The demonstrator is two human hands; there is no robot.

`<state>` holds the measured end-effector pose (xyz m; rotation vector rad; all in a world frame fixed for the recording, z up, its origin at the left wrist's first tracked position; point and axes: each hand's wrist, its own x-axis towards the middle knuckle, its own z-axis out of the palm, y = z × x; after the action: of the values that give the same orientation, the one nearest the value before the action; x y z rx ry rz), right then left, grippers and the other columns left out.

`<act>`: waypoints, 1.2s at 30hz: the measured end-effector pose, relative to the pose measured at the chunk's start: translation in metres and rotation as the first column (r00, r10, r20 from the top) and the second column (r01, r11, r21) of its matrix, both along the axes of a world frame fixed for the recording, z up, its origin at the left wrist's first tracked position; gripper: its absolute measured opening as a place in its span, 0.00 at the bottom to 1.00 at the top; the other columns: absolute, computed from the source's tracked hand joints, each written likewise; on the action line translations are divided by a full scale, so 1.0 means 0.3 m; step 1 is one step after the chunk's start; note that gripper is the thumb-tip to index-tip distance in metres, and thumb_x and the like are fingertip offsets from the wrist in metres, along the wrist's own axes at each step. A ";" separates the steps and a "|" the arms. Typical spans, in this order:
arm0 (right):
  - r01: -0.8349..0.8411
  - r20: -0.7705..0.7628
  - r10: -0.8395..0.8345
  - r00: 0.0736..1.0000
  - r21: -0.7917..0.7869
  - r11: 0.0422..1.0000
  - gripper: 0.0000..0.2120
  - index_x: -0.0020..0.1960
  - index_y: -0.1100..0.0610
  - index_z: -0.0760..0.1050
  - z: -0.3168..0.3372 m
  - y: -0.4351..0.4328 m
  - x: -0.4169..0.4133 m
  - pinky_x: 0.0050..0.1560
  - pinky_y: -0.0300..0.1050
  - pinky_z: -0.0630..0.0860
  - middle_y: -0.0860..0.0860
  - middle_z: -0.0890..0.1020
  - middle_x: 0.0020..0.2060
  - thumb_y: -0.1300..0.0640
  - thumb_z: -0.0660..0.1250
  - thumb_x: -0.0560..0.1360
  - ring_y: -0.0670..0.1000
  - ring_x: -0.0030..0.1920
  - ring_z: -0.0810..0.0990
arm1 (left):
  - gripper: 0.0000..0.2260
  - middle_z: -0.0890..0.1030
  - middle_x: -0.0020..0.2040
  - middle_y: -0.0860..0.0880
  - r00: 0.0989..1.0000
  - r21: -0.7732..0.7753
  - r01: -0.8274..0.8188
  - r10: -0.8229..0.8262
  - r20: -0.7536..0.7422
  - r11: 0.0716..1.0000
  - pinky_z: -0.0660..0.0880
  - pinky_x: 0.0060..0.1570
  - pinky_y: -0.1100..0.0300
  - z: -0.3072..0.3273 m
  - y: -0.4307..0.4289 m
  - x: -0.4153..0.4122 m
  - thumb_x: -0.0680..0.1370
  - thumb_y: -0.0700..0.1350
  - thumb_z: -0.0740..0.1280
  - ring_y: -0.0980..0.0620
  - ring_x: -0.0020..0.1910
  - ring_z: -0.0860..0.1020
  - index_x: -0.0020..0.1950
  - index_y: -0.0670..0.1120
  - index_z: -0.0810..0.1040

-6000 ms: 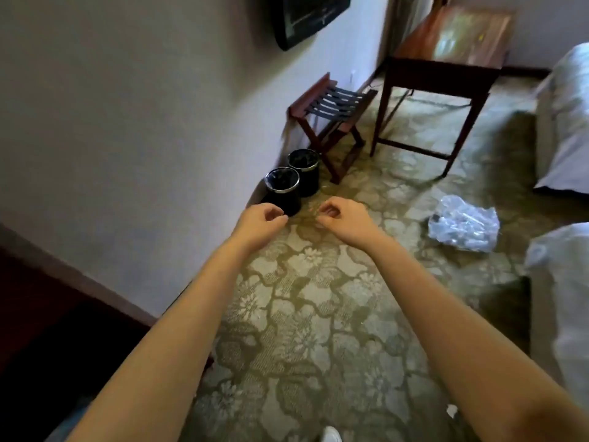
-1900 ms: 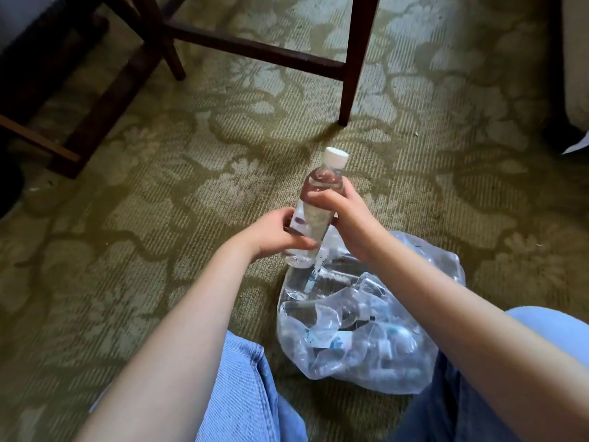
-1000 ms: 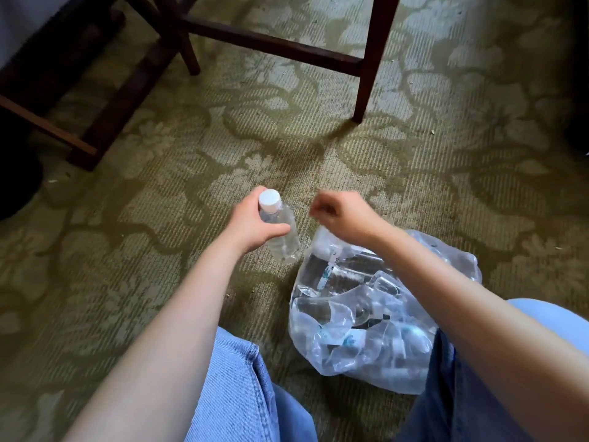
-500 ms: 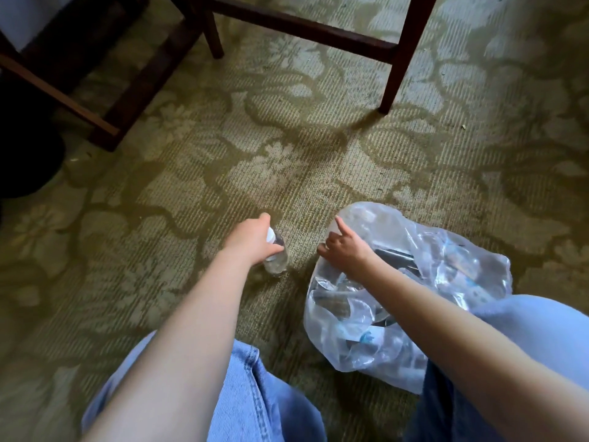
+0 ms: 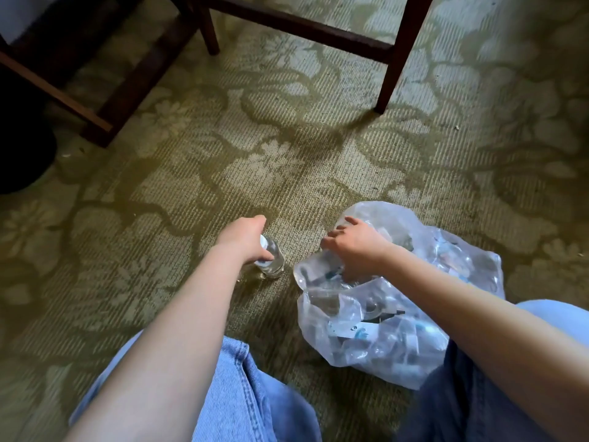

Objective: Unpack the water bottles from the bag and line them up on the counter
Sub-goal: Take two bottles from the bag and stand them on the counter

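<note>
Just left of the bag [image 5: 382,339], the left hand [image 5: 245,237] curls round the cap end of one water bottle [image 5: 274,263], which stands upright on the carpet [image 5: 287,161]. The right hand [image 5: 358,250] sits at the bag's open mouth, fingers bent over the plastic; whether it grips anything I cannot tell. One bottle is out, on the floor rather than any counter; several more show inside the bag.

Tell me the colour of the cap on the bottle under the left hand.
White; the cap of the bottle shows beneath the left hand, head view.
</note>
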<state>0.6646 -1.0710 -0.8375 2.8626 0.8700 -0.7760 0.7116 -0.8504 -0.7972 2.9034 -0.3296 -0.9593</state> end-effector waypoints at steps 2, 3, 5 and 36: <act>0.054 0.037 -0.057 0.998 0.090 0.994 0.30 0.64 0.52 0.71 0.028 0.013 0.014 0.62 0.46 0.68 0.47 0.78 0.54 0.44 0.72 0.64 0.51 0.55 0.76 | 0.18 0.73 0.43 0.48 0.999 -0.037 -0.034 0.033 -0.028 0.999 0.68 0.36 0.56 0.005 0.004 0.004 0.68 0.48 0.74 0.47 0.41 0.72 0.45 0.45 0.66; 0.069 0.060 -0.077 0.995 0.129 0.989 0.32 0.65 0.52 0.71 0.042 0.019 0.024 0.61 0.46 0.69 0.47 0.78 0.54 0.44 0.72 0.63 0.51 0.55 0.76 | 0.18 0.73 0.42 0.48 0.998 -0.056 -0.055 0.053 -0.040 0.997 0.68 0.36 0.57 0.010 0.006 0.008 0.68 0.47 0.75 0.48 0.41 0.71 0.44 0.45 0.66; 0.128 0.065 -0.145 0.987 0.212 0.969 0.34 0.65 0.52 0.72 0.066 0.022 0.035 0.60 0.46 0.71 0.48 0.79 0.54 0.45 0.73 0.62 0.51 0.54 0.77 | 0.18 0.71 0.42 0.48 0.998 -0.073 -0.063 0.060 -0.035 0.995 0.67 0.36 0.57 0.021 0.010 0.020 0.67 0.45 0.76 0.48 0.40 0.70 0.42 0.45 0.66; 0.663 -0.475 -0.522 0.709 0.700 0.264 0.30 0.63 0.45 0.69 1.602 0.390 0.177 0.52 0.55 0.80 0.41 0.77 0.52 0.53 0.77 0.65 0.48 0.53 0.79 | 0.14 0.75 0.48 0.44 0.823 -0.376 -0.357 0.478 0.307 0.855 0.67 0.45 0.59 1.613 0.323 0.025 0.67 0.48 0.77 0.46 0.48 0.73 0.45 0.44 0.78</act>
<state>0.7177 -0.9540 -0.3569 4.2138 -0.0110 -0.7218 0.7190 -0.7535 -0.3134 2.6779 0.1492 -0.2280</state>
